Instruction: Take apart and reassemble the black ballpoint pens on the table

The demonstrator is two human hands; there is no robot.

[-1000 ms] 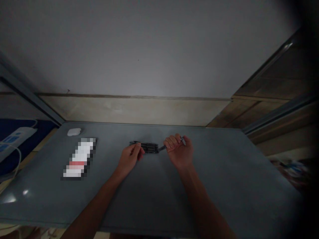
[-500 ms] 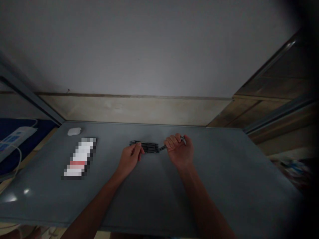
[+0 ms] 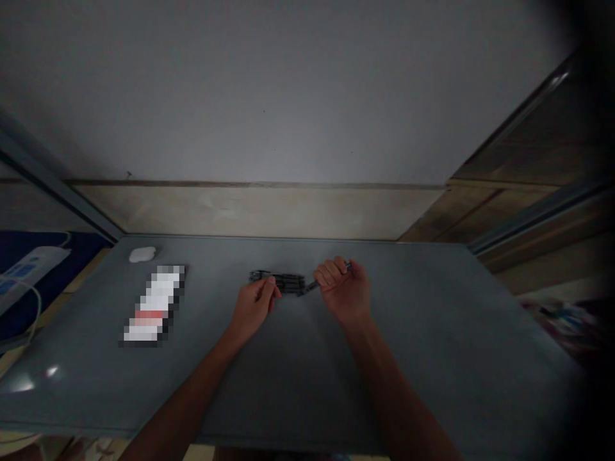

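Several dark, slim pens point(image 3: 291, 284) lie side by side in a row on the grey table. My left hand point(image 3: 254, 304) is closed at the left part of the row, thumb and forefinger pressed together over the pens. Whatever those fingers pinch, if anything, is hidden. My right hand point(image 3: 346, 294) is closed around one pen point(image 3: 310, 288), which slants down to the left. Its lower tip is by the right end of the row, and its upper end shows near the thumb. Whether the tip touches the row I cannot tell.
A phone with a blurred screen point(image 3: 154, 307) lies on the table point(image 3: 442, 358) at left. Behind it sits a small white earbud case point(image 3: 143, 255). Metal posts rise at both back corners, with a wall behind. Farther left, a white cable point(image 3: 37, 307) hangs near a plastic packet.
The right thumb has come down closer to the pen's upper end. The pen's lower tip has shifted slightly down and left. The left hand has hardly moved.
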